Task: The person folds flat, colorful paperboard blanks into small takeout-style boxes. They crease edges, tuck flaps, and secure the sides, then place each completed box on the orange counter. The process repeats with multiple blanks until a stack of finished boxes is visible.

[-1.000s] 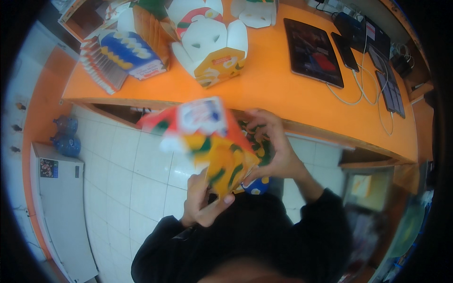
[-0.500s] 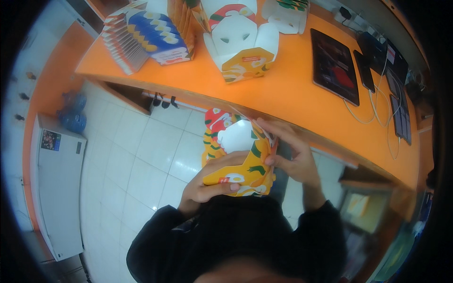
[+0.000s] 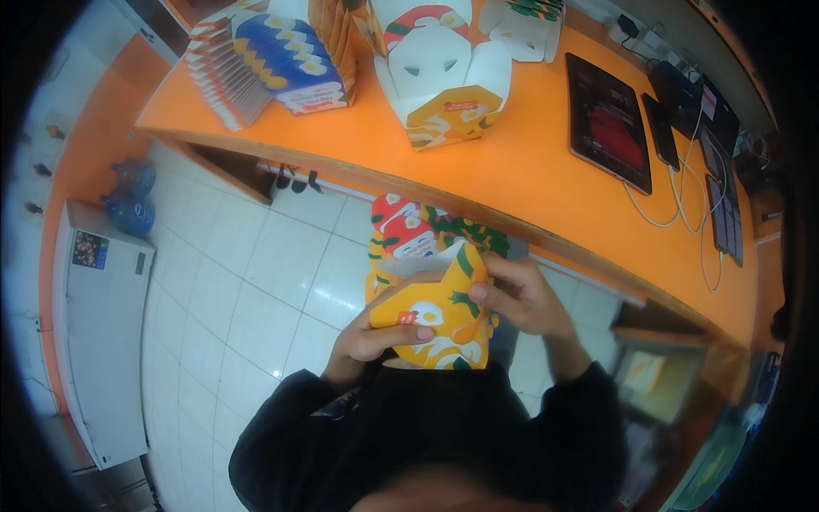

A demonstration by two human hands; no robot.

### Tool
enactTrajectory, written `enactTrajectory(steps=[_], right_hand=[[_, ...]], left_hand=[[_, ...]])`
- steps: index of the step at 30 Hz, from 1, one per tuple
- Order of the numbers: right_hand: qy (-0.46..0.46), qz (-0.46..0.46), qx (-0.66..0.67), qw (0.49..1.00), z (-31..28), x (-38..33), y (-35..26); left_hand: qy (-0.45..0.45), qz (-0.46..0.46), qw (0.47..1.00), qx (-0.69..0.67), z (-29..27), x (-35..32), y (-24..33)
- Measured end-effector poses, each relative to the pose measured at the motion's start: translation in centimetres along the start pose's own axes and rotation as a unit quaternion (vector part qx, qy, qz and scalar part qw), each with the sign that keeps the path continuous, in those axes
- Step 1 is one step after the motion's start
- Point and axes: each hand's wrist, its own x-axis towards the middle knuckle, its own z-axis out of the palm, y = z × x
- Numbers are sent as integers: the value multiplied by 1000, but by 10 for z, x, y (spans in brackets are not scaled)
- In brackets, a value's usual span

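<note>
Counter (image 3: 537, 145) in orange spans the far side of the grip, its front edge just beyond the hands. Upper left of the grip, on that counter, lies a row of nested blue cartons (image 3: 290, 64). Straight ahead of it, a standing carton (image 3: 461, 115) seems already shaped: base formed, top flaps spread and not folded over. In the grip itself, well clear of the counter top, is the yellow carton (image 3: 448, 311); it looks only partly formed, with its near panel raised and its top not closed, so squaring the walls appears unfinished. Just beyond it, partly covered, are red printed panels (image 3: 401, 230); whether they are separate pieces I cannot tell. The left hand (image 3: 367, 341) clasps the near panel, thumb outside and fingers behind; the right hand (image 3: 529, 294) pinches the right-hand edge between thumb and fingers.
</note>
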Motion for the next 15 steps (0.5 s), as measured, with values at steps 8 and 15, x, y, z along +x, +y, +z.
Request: enactTrajectory(steps=[8, 15], right_hand=[[85, 34, -84, 992, 0, -4, -4], [192, -108, -44, 975, 6, 4, 6]], left_hand=[[62, 39, 989, 125, -2, 10, 0], [134, -41, 987, 75, 3, 18, -8]])
